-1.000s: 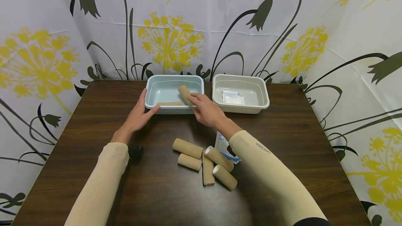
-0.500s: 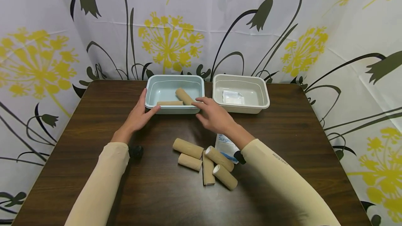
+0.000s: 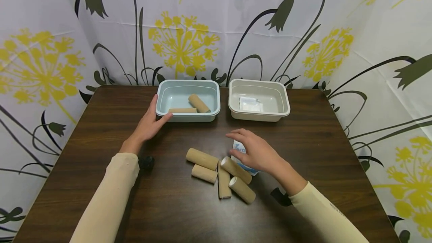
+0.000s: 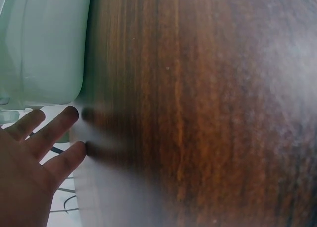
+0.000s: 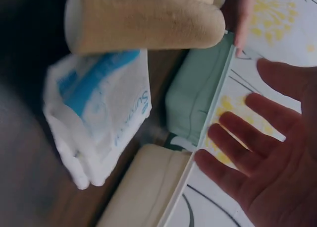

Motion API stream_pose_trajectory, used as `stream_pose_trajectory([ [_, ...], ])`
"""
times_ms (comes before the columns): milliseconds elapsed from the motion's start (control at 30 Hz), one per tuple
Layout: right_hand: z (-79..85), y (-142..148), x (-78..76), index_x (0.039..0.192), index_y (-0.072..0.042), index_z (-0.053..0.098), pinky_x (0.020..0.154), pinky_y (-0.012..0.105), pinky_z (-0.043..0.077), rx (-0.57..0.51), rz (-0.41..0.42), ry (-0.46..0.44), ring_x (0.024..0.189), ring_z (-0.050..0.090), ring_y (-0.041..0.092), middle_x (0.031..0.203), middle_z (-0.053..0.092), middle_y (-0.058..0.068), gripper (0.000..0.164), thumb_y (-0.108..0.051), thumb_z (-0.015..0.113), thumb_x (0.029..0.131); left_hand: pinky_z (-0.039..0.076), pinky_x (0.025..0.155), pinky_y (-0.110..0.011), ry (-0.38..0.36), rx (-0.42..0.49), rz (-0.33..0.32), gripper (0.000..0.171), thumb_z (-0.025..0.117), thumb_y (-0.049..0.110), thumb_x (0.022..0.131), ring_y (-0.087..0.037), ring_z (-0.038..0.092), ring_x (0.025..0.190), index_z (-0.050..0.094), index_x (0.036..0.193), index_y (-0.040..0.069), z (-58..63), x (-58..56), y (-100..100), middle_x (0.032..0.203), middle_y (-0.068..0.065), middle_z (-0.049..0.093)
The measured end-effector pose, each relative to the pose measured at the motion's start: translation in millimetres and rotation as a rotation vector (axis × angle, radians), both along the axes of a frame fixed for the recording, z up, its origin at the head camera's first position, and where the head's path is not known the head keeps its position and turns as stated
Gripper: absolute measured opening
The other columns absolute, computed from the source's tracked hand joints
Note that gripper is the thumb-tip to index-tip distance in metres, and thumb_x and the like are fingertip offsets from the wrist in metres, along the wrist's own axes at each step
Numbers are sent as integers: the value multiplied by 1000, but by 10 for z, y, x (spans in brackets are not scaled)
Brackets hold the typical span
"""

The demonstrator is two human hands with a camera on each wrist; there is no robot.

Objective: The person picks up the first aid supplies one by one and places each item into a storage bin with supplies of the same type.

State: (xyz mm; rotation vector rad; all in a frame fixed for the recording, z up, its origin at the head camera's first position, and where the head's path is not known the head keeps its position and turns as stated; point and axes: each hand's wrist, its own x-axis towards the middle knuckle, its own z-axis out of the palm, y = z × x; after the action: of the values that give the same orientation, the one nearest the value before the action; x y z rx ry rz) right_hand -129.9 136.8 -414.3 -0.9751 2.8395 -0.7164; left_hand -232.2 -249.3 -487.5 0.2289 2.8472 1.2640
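Two cardboard tubes (image 3: 199, 103) lie inside the light blue plastic container (image 3: 188, 117). My left hand (image 3: 147, 123) is at that container's front left corner, thumb along the front wall and fingers spread along the left side. In the left wrist view its fingers (image 4: 57, 128) look straight beside the pale green-blue wall. My right hand (image 3: 258, 151) hovers holding nothing over a white and blue packet (image 3: 238, 147) printed "Surgical", partly hidden beneath it. Several more cardboard tubes (image 3: 202, 159) lie in a loose pile left of that hand. Fingers spread, the right palm (image 5: 277, 172) shows bare in its wrist view.
To the right of the blue container stands a cream container (image 3: 259, 116) with a small white packet (image 3: 250, 104) inside. Both sit at the back edge of the dark wooden table (image 3: 168, 205), against a flowered curtain (image 3: 216, 25).
The right hand lets go of a tube inside the blue container, then moves back and right over the packet. That tube now rests inside. The left hand stays in place.
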Motion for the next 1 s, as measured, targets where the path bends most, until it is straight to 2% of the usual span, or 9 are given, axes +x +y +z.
stream_pose_trajectory([
  [100, -72, 72, 145, 137, -12, 58, 97, 44, 46, -21, -26, -28, 122, 55, 23, 134, 56, 6, 48, -28, 69, 93, 15, 111, -62, 1, 6, 3, 94, 54, 56, 95, -36, 12, 147, -11, 157, 29, 12, 9, 5, 164, -7, 0],
  [233, -186, 106, 315, 136, -10, 58, 91, 44, 48, -72, -69, -83, 112, 60, 24, 125, 61, 7, 49, -27, 71, 92, 16, 111, -63, 9, 5, 4, 94, 55, 55, 95, -37, 14, 146, -11, 157, 30, 27, 21, 6, 164, -9, 2],
  [333, -272, 104, 409, 135, -6, 58, 84, 44, 50, -102, -76, -115, 104, 62, 25, 117, 62, 8, 48, -22, 71, 91, 16, 111, -63, 6, 1, 8, 94, 55, 55, 95, -37, 14, 146, -11, 157, 29, 29, 24, 4, 164, -9, 2],
  [433, -348, 104, 469, 134, -4, 58, 82, 43, 50, -106, -73, -111, 101, 62, 24, 112, 62, 9, 46, -16, 70, 91, 16, 111, -63, 4, -2, 10, 94, 55, 56, 95, -37, 14, 146, -11, 157, 30, 21, 18, 7, 164, -9, 2],
  [567, -421, 104, 511, 133, -4, 59, 83, 42, 50, -107, -93, -99, 100, 61, 22, 111, 63, 8, 44, -12, 69, 91, 16, 111, -63, 2, -1, 10, 93, 55, 56, 95, -36, 14, 146, -11, 157, 32, 10, 8, 17, 164, -7, 3],
  [833, -497, 78, 517, 132, -5, 61, 78, 40, 48, -63, -117, -108, 89, 58, 19, 107, 63, 4, 41, -17, 68, 93, 16, 111, -63, -4, 2, 9, 93, 54, 56, 95, -35, 13, 147, -12, 156, 33, 24, 25, 29, 164, -6, 1],
  [1000, -492, 69, 495, 131, -9, 62, 79, 42, 49, -33, -145, -114, 92, 61, 18, 108, 66, 2, 41, -23, 69, 93, 15, 111, -63, -12, 1, 14, 94, 54, 57, 94, -36, 12, 147, -12, 156, 33, 23, 28, 34, 164, -5, 1],
])
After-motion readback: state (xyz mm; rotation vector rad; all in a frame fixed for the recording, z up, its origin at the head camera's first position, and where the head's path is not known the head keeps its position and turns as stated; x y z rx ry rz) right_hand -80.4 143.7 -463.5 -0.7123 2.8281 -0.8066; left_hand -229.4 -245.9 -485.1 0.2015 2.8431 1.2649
